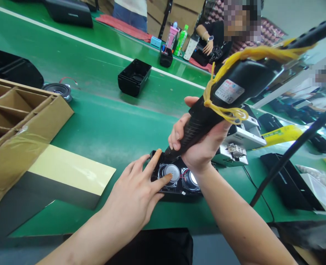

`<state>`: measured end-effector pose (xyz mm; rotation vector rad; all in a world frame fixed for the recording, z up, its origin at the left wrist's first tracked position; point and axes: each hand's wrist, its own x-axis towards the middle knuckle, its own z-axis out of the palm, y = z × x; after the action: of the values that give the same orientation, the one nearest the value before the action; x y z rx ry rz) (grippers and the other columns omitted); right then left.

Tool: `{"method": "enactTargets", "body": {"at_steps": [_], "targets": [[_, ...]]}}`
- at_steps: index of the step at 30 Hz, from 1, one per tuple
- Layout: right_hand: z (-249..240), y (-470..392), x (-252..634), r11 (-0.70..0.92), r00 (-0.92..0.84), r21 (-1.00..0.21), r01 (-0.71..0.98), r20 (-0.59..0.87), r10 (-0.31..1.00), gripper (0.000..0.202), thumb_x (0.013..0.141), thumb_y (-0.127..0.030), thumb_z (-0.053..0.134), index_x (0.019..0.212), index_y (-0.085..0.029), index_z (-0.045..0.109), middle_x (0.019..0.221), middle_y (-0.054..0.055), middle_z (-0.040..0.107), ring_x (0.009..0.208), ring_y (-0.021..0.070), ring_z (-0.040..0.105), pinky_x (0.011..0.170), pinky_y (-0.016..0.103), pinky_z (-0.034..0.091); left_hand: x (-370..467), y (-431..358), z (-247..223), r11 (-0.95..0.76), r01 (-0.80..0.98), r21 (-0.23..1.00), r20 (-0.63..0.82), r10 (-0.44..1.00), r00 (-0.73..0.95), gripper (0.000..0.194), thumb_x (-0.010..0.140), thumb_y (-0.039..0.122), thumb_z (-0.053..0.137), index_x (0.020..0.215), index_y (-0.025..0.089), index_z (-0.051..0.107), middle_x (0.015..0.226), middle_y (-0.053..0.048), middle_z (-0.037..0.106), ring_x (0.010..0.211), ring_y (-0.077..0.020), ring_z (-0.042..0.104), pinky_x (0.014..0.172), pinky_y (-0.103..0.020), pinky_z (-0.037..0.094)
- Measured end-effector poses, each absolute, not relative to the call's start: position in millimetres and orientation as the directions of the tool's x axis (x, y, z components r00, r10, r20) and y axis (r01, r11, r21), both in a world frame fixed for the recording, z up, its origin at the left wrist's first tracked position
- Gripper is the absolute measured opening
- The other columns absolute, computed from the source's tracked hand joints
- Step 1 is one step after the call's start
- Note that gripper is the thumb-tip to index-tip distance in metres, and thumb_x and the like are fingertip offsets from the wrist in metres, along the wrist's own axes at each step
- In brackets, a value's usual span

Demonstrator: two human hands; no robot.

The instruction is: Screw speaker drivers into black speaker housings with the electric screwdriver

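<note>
A black speaker housing [174, 189] lies on the green bench in front of me, with two round speaker drivers seated in it, a left driver [171, 174] and a right driver [190, 179]. My left hand [140, 184] rests across the left end of the housing with its fingers spread; one fingertip touches the left driver. Wrapped around a black electric screwdriver [192, 130] is my right hand [204, 147]. The tool slants down to the housing's far edge, close by my left index finger. Its tip and any screw there are hidden.
At left stand a cardboard divider box [32, 125] and a loose speaker driver [58, 90]. An empty black housing [135, 77] sits farther back. Right of my hand are a metal device [234, 154], a thick black cable [284, 158] and black panels [290, 182]. A co-worker [218, 40] sits opposite.
</note>
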<state>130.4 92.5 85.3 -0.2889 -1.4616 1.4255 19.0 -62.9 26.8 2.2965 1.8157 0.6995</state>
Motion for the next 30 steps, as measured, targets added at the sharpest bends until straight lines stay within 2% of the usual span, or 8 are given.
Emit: {"method": "enactTargets", "body": {"at_steps": [5,9,14,19,24,30], "targets": [[80,95,130,0.248,-0.460,-0.849,-0.466,0.472,0.752,0.062,0.097,-0.081,0.056,0.128,-0.027,0.062,0.065,-0.007,0.055,0.039,0.0132,0.044,0.037,0.027,0.040,19,-62,28,-0.286,0.880,0.378,0.298,0.938,0.177,0.045,0.096,0.025,0.072,0.139,0.038,0.073,0.174,-0.015,0.039,0.143,-0.0462,0.056,0.106,-0.068,0.059],[76,93,128,0.268,-0.464,-0.840,-0.471,0.495,0.734,0.063,0.100,-0.082,0.048,0.127,-0.026,0.060,0.065,-0.007,0.054,0.038,0.0125,0.041,0.037,0.026,0.038,19,-62,28,-0.279,0.878,0.389,0.283,0.943,0.174,0.045,0.095,0.024,0.073,0.138,0.038,0.073,0.175,-0.012,0.040,0.144,-0.0437,0.055,0.109,-0.067,0.058],[72,88,128,0.225,-0.503,-0.840,-0.494,0.488,0.714,0.056,0.101,-0.079,0.052,0.121,-0.028,0.062,0.067,-0.006,0.056,0.041,0.0117,0.045,0.039,0.024,0.040,19,-63,26,-0.274,0.882,0.384,0.282,0.944,0.171,0.046,0.095,0.024,0.074,0.138,0.038,0.073,0.176,-0.011,0.038,0.146,-0.0426,0.054,0.111,-0.066,0.057],[69,84,128,0.214,-0.543,-0.854,-0.474,0.475,0.693,0.064,0.094,-0.087,0.055,0.118,-0.027,0.060,0.065,-0.005,0.059,0.039,0.0125,0.044,0.037,0.024,0.040,20,-65,21,-0.268,0.894,0.359,0.300,0.940,0.161,0.048,0.094,0.023,0.074,0.139,0.038,0.073,0.172,-0.014,0.043,0.144,-0.0439,0.055,0.110,-0.066,0.058],[65,84,127,0.181,-0.555,-0.878,-0.442,0.427,0.714,0.068,0.090,-0.091,0.054,0.108,-0.027,0.061,0.063,-0.006,0.056,0.039,0.0117,0.042,0.038,0.025,0.038,19,-65,15,-0.268,0.902,0.339,0.313,0.936,0.161,0.050,0.096,0.021,0.069,0.143,0.039,0.071,0.172,-0.015,0.041,0.144,-0.0444,0.054,0.109,-0.067,0.058],[52,86,127,0.168,-0.592,-0.880,-0.445,0.430,0.682,0.069,0.090,-0.091,0.053,0.109,-0.026,0.063,0.063,-0.004,0.057,0.040,0.0124,0.044,0.039,0.025,0.039,18,-67,10,-0.277,0.912,0.302,0.348,0.923,0.165,0.051,0.096,0.019,0.065,0.142,0.040,0.072,0.162,-0.014,0.052,0.143,-0.0432,0.055,0.107,-0.066,0.059]]}}
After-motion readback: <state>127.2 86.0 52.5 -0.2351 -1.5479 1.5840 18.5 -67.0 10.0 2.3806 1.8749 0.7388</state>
